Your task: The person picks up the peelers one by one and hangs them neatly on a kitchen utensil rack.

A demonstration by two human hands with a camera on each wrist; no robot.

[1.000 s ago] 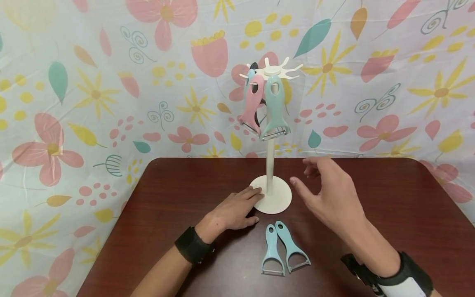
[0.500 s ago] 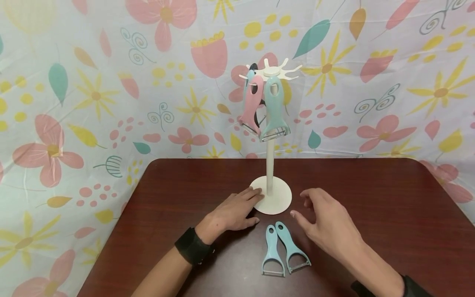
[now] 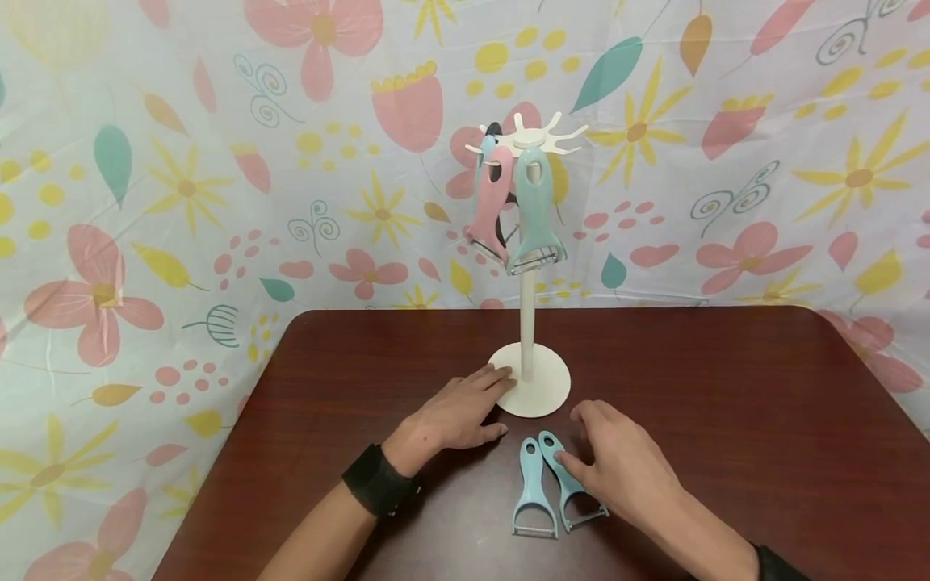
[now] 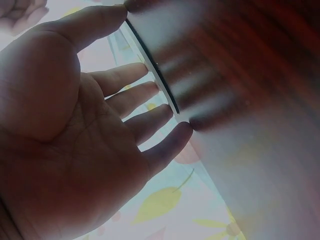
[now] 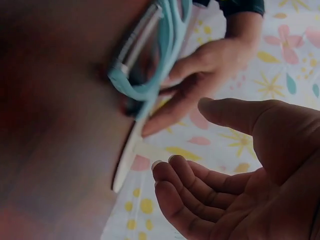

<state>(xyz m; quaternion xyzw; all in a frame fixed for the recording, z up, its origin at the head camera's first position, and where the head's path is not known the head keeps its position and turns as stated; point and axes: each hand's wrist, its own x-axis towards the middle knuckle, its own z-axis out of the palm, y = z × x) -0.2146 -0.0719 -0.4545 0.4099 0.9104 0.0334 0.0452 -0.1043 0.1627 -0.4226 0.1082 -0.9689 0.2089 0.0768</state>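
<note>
A white stand with a round base rises from the table. My left hand rests its fingertips on the base's left edge, its fingers nearly straight. Two light blue Y-shaped peelers lie in front of the stand: a left peeler and a right peeler, their handle ends close together. My right hand hovers beside the right peeler, thumb overlapping its handle in the head view. In the right wrist view, a gap shows between these loosely bent fingers and the blue peeler; they hold nothing.
From the stand's top arms hang a pink peeler, a mint green peeler, and blue and black ones partly hidden behind. Other top arms on the right side carry nothing. A floral cloth hangs behind the dark wooden table.
My right hand has come down and toward me from beside the stand to the right peeler. My left hand stays on the base, and the peelers have not moved.
</note>
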